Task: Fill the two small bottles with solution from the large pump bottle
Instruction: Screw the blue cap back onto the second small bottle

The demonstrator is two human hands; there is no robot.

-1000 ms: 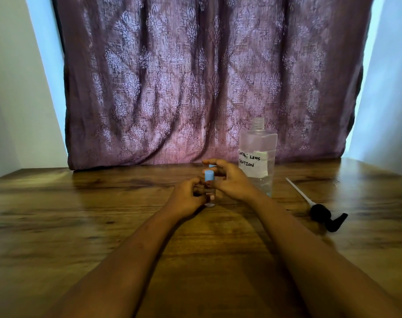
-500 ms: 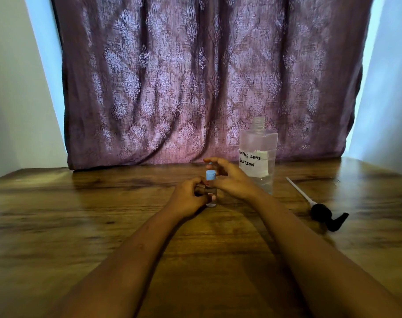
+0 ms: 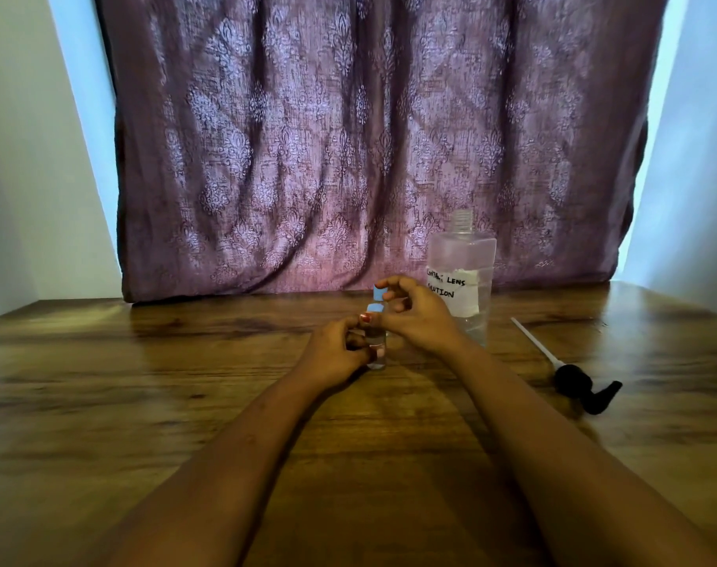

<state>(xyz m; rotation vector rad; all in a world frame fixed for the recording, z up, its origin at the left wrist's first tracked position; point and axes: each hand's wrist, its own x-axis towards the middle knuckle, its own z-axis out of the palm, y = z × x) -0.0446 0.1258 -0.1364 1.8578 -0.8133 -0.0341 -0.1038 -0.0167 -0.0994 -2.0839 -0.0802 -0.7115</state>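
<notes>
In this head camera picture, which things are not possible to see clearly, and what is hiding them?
1. Second small bottle: only its blue cap shows in the head view; the right hand covers the rest.
2. Front small bottle: fingers of the left hand cover its side; fill level unclear.
3. Large bottle: label partly behind the right hand; liquid level too faint.
4. Pump head: dark, details lost.

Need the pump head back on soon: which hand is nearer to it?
Right. The right hand is left of the black pump head, near the large bottle; the left hand is farther left, holding a small bottle.
</notes>
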